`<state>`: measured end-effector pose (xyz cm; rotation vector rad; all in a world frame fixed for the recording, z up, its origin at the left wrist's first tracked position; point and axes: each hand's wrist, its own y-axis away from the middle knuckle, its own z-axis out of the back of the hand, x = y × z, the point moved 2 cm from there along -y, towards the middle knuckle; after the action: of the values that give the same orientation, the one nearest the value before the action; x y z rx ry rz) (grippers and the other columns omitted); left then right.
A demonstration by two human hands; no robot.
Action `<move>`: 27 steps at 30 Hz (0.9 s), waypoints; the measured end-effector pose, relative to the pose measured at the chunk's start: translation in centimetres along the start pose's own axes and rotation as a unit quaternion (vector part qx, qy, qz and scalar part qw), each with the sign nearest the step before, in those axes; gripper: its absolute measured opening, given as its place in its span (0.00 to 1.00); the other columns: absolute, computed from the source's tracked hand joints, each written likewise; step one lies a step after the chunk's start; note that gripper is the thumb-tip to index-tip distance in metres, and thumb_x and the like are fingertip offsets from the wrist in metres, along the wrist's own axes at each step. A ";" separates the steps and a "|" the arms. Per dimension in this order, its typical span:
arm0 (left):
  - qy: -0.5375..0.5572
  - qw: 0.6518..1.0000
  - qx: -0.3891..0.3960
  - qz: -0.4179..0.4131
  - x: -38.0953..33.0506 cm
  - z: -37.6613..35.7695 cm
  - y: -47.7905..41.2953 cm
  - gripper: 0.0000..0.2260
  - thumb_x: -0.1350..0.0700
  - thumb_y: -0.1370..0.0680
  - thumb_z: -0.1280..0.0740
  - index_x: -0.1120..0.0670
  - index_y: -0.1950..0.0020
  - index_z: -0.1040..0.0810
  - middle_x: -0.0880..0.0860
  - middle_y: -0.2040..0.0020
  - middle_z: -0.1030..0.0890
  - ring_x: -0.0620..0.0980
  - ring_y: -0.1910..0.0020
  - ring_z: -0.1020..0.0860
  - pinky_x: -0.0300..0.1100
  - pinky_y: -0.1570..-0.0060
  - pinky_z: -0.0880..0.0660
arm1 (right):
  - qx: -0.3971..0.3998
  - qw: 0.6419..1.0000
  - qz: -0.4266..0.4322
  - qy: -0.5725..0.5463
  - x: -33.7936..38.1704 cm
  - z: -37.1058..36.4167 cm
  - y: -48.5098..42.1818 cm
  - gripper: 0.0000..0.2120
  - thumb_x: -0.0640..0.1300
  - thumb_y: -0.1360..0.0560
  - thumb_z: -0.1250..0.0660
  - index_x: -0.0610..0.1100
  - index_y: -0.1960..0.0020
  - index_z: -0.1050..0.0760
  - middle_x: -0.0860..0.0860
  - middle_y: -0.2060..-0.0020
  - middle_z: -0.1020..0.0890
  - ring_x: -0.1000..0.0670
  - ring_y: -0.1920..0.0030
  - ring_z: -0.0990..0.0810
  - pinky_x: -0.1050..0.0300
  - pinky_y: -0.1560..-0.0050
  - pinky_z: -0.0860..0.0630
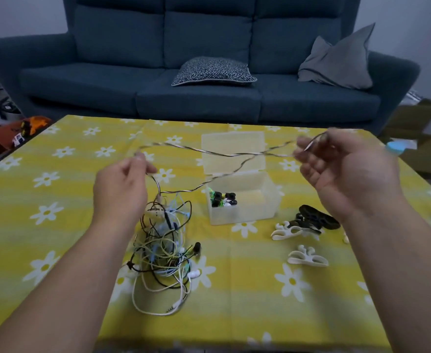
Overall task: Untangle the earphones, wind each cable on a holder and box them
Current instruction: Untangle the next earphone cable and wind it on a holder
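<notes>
I pinched the braided cable (224, 154) in my left hand (123, 187) and gripped it in my right hand (349, 174), stretched above the open clear box (268, 202). The earphone tangle (163, 250) lay left of the box on the surface (234, 301), white cable holders (308, 258) to its right.

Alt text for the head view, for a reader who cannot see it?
The left hand and right hand hold a twisted cable stretched above a yellow daisy tablecloth, its lower end running into a tangle of earphones. Behind stands an open translucent box with wound earphones inside; white holders and black holders lie at right.
</notes>
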<state>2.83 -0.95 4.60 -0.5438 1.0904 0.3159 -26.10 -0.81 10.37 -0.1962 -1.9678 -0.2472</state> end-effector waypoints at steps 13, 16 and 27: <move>0.287 0.948 0.138 -0.014 -3.4 -0.8 0.9 0.18 0.53 0.15 0.43 0.53 0.64 0.24 0.47 0.73 0.39 0.46 0.72 0.44 0.36 0.75 0.42 | 0.047 0.652 -0.030 0.756 -4.5 2.2 -1.6 0.06 0.37 0.32 0.36 0.42 0.63 0.21 0.46 0.66 0.20 0.41 0.64 0.22 0.56 0.66 0.27; 0.335 0.911 0.237 0.027 -4.3 -2.0 2.0 0.21 0.56 0.16 0.44 0.53 0.65 0.20 0.50 0.71 0.41 0.52 0.67 0.48 0.38 0.74 0.45 | 0.126 0.721 0.053 0.679 -4.9 0.5 -0.5 0.27 0.36 0.31 0.34 0.50 0.33 0.25 0.51 0.39 0.20 0.49 0.42 0.20 0.58 0.45 0.24; 0.249 0.904 0.345 -0.046 -4.9 -3.1 3.3 0.02 0.58 0.28 0.30 0.56 0.57 0.20 0.49 0.69 0.32 0.46 0.70 0.37 0.34 0.71 0.36 | 0.219 0.943 0.003 0.251 -6.8 -4.7 2.2 0.19 0.46 0.17 0.40 0.44 0.65 0.23 0.52 0.77 0.32 0.55 0.75 0.34 0.54 0.60 0.26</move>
<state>-3.33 0.12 7.08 -0.0258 1.5635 -0.3179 -18.71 -0.07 6.13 0.1417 -1.4651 0.1421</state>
